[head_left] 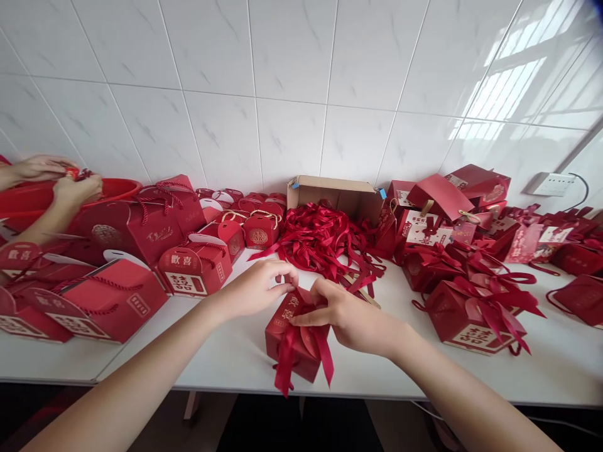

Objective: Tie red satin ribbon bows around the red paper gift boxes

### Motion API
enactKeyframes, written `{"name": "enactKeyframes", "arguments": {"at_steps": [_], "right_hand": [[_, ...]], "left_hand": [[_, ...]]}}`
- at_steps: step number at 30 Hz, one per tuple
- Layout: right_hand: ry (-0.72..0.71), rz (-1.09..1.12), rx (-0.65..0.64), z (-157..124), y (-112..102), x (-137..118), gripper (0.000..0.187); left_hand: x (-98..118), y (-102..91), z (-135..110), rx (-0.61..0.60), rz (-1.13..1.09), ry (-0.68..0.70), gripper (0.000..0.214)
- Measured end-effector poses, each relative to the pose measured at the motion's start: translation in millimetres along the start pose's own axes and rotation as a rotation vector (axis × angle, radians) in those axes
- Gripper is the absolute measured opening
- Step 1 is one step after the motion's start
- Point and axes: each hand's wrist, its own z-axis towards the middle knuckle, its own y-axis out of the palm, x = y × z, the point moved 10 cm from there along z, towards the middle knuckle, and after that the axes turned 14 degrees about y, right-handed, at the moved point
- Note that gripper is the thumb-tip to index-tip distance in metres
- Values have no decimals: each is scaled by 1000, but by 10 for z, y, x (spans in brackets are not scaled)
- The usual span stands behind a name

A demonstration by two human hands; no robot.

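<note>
A small red gift box (pixel 288 345) stands near the front edge of the white table (pixel 226 358). A red ribbon (pixel 285 367) hangs down its front. My left hand (pixel 257 287) is over the box's top, fingers pinched on the ribbon there. My right hand (pixel 346 314) presses against the top from the right, fingers closed on the same ribbon. Both hands meet above the box.
A pile of loose red ribbons (pixel 320 238) spills from an open cardboard box (pixel 336 191) behind. Several red gift boxes (pixel 193 267) lie left; ribbon-tied boxes (pixel 475 314) sit right. Another person's hands (pixel 70 185) work at far left. A wall socket (pixel 550 184) is at right.
</note>
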Motion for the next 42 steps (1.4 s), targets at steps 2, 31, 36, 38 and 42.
{"name": "enactKeyframes", "arguments": {"at_steps": [2, 31, 36, 38, 42], "right_hand": [[9, 43, 7, -8, -7, 22, 66], [-64, 290, 119, -41, -26, 24, 48], [-101, 377, 183, -63, -94, 27, 43], [-107, 441, 237, -78, -161, 38, 40], [29, 606, 368, -87, -243, 230, 19]], "left_hand": [[-2, 51, -41, -36, -60, -6, 15], [-111, 259, -119, -3, -172, -73, 23], [-72, 269, -108, 146, -302, -88, 21], [-31, 262, -95, 204, -353, -97, 33], [11, 339, -71, 192, -460, -125, 39]]}}
